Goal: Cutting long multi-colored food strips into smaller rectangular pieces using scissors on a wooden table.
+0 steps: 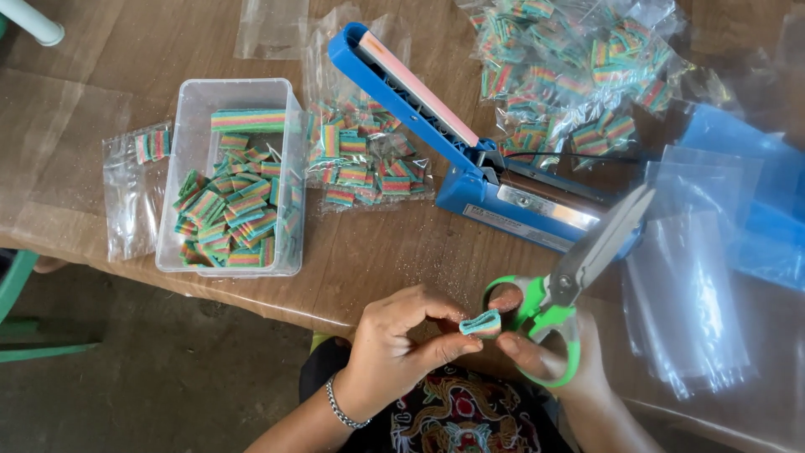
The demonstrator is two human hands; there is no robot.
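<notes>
Here the left hand pinched a folded rainbow candy strip between its fingers at the near surface edge; the right hand gripped green-handled scissors, blades shut.

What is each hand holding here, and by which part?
Left hand pinches a small rainbow candy piece at its end; right hand holds scissors by the green handle loops.

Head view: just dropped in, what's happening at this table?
A person pinches a candy piece between the left hand and right hand, with green scissors looped on the right one. A clear tub of candy, filled bags, a blue sealer and empty bags lie on the table.
</notes>
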